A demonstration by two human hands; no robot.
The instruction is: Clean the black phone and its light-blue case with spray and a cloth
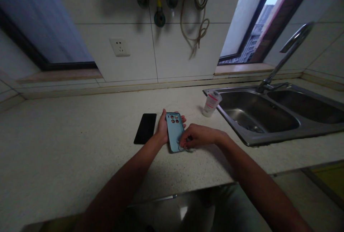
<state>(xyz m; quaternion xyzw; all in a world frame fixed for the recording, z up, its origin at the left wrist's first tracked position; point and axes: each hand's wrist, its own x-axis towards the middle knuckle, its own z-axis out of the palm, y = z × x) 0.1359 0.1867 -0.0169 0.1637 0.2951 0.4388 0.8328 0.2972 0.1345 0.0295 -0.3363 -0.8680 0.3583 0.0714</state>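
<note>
While the left hand [162, 129] clasps the teal phone case [175, 132], the right hand [198, 136] pinches its lower corner; dim light hides the fingertips' exact contact.

Pale scrap [189, 149] between phone [175, 133] and right hand [200, 136] — indistinct; utensils [159, 1] top-cropped

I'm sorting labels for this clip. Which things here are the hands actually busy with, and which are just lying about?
In hand: blue phone case, gripped by the left hand, with the right hand at its lower corner.

Lying about: black phone, plastic cup, sink, tap, wall socket.
</note>
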